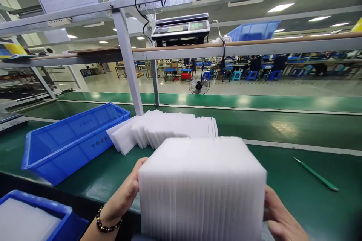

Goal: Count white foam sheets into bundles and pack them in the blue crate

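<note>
A thick stack of white foam sheets (200, 196) fills the lower middle of the view, its sheets standing side by side. My left hand (130, 186) presses on the stack's left end, with a beaded bracelet on the wrist. At the opposite end, my right hand (278, 212) grips the right side; some of its fingers are hidden behind the foam. Between them the two hands clasp the stack. Just beyond it, a leaning row of more white foam sheets (169, 126) rests on the green work surface (285, 180).
An empty-looking blue crate (76, 147) stands at left on the surface. A second blue bin (68, 211) with white sheets sits lower left. A green-handled pointed tool (316, 174) lies at right. A metal post (126, 45) and a shelf with a scale (181, 28) stand ahead.
</note>
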A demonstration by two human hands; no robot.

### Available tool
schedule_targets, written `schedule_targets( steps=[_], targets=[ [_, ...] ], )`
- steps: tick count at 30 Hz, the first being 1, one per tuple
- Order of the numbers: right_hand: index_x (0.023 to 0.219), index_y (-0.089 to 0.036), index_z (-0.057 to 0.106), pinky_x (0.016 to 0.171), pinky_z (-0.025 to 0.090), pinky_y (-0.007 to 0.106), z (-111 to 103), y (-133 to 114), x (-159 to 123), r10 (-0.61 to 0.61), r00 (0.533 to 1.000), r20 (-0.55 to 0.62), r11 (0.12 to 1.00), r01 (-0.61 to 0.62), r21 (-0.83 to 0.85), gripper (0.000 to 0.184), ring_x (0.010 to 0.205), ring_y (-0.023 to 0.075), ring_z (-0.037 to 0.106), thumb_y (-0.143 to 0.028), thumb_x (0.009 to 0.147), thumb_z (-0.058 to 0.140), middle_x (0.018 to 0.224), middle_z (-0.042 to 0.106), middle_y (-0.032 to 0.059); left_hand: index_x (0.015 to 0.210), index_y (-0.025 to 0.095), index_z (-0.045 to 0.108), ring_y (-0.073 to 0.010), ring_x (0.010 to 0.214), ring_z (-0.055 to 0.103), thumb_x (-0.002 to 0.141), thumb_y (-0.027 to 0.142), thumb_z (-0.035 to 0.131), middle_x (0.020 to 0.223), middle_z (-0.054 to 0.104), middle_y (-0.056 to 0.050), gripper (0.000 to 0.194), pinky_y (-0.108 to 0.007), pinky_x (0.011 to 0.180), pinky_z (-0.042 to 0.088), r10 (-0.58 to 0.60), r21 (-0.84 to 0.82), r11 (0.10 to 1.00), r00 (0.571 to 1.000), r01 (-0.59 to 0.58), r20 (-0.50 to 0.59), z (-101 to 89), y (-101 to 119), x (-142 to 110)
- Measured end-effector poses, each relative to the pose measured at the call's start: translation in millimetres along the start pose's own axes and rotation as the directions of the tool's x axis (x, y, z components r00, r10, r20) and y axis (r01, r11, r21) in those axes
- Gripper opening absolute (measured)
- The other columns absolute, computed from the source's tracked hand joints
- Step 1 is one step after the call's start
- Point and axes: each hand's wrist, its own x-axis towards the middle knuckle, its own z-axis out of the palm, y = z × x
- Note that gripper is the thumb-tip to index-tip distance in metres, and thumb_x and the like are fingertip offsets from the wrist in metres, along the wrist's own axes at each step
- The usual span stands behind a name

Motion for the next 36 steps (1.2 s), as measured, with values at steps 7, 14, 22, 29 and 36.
schedule_targets(
  steps=[7,14,22,29,36],
  targets=[
    [0.109,-0.023,0.054,0.077,0.045,0.040,23.0,27.8,6.6,-0.034,0.998,-0.050,0.988,0.041,0.147,0.073,0.094,0.0313,0.053,-0.078,0.069,0.026,0.105,0.057,0.0097,0.083,0.017,0.052,-0.0167,0.075,0.050,0.077,0.068,0.032,0.090,0.054,-0.004,0.055,-0.029,0.069,0.041,-0.121,-0.152,0.983,0.989,0.107,-0.086,-1.7,-38.1,-1.4],
    [0.092,-0.019,0.052,0.044,0.040,0.025,25.3,15.5,55.1,0.236,0.972,0.019,0.957,-0.235,0.169,0.064,0.057,0.0141,0.050,-0.073,0.075,0.023,0.082,0.052,0.0047,0.099,0.017,0.056,-0.0191,0.084,0.054,0.082,0.058,0.037,0.093,0.060,-0.005,0.049,-0.031,0.076,0.041,-0.262,0.017,0.964,0.958,0.265,-0.115,-21.6,-46.1,30.9],
    [0.119,-0.023,0.035,0.050,0.043,0.027,25.2,-18.9,33.0,0.152,0.978,0.146,0.975,-0.172,0.141,0.074,0.063,0.0173,0.051,-0.077,0.070,0.027,0.088,0.053,0.0060,0.122,0.020,0.046,-0.0261,0.110,0.048,0.080,0.059,0.040,0.122,0.053,-0.009,0.058,-0.036,0.094,0.036,-0.215,-0.094,0.973,0.977,0.212,-0.017,-9.6,-18.8,12.4],
    [0.110,-0.027,0.046,0.073,0.044,0.037,19.7,-39.8,3.8,-0.174,0.983,0.049,0.958,0.158,0.240,0.076,0.095,0.0320,0.049,-0.083,0.060,0.035,0.119,0.044,0.0078,0.081,0.019,0.055,-0.0253,0.084,0.049,0.060,0.080,0.039,0.098,0.049,-0.008,0.067,-0.035,0.070,0.044,0.052,-0.157,0.985,0.993,-0.069,-0.110,-7.0,7.0,-32.2],
    [0.064,-0.021,0.039,0.065,0.040,0.031,55.3,-3.9,38.7,0.107,0.992,0.060,0.981,-0.095,-0.172,0.048,0.068,0.0186,0.048,-0.066,0.078,0.033,0.069,0.046,0.0013,0.083,0.020,0.042,-0.0133,0.068,0.046,0.076,0.054,0.051,0.081,0.048,0.000,0.036,-0.022,0.058,0.040,-0.211,0.115,0.961,0.939,0.250,-0.272,-4.2,-49.9,-16.1]
  ],
)
